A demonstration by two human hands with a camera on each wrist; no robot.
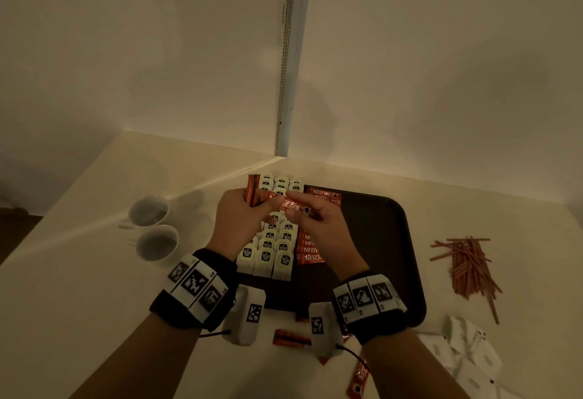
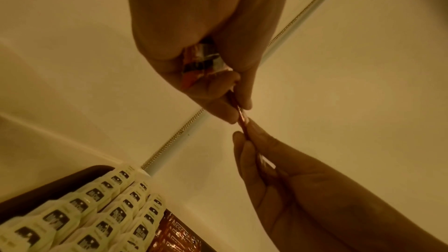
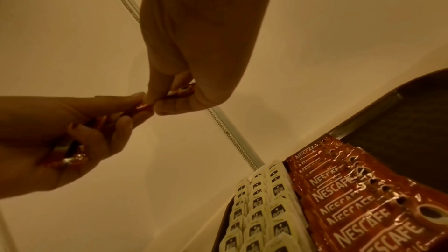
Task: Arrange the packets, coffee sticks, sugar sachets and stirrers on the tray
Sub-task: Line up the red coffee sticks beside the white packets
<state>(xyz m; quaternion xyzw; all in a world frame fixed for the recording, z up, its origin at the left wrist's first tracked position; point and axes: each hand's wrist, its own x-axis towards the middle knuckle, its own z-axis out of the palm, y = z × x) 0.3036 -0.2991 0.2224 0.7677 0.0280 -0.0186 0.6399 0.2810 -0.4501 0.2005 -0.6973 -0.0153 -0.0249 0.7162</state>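
Above the dark tray point(image 1: 381, 240), my left hand point(image 1: 266, 206) grips a bundle of red coffee sticks point(image 1: 253, 191). My right hand point(image 1: 298, 210) pinches one stick point(image 1: 291, 205) that the left also holds; in the left wrist view this stick point(image 2: 241, 115) runs between both hands. White packets point(image 1: 274, 253) stand in rows on the tray's left side. Beside them lie overlapping coffee sticks point(image 3: 358, 200). Brown stirrers point(image 1: 467, 267) and white sugar sachets point(image 1: 467, 354) lie on the table to the right of the tray.
Two cups point(image 1: 148, 210) point(image 1: 157, 242) stand left of the tray. Loose coffee sticks point(image 1: 290, 337) point(image 1: 358, 376) lie on the table in front of it. A wall corner with a hanging chain point(image 1: 284, 83) rises behind. The tray's right half is bare.
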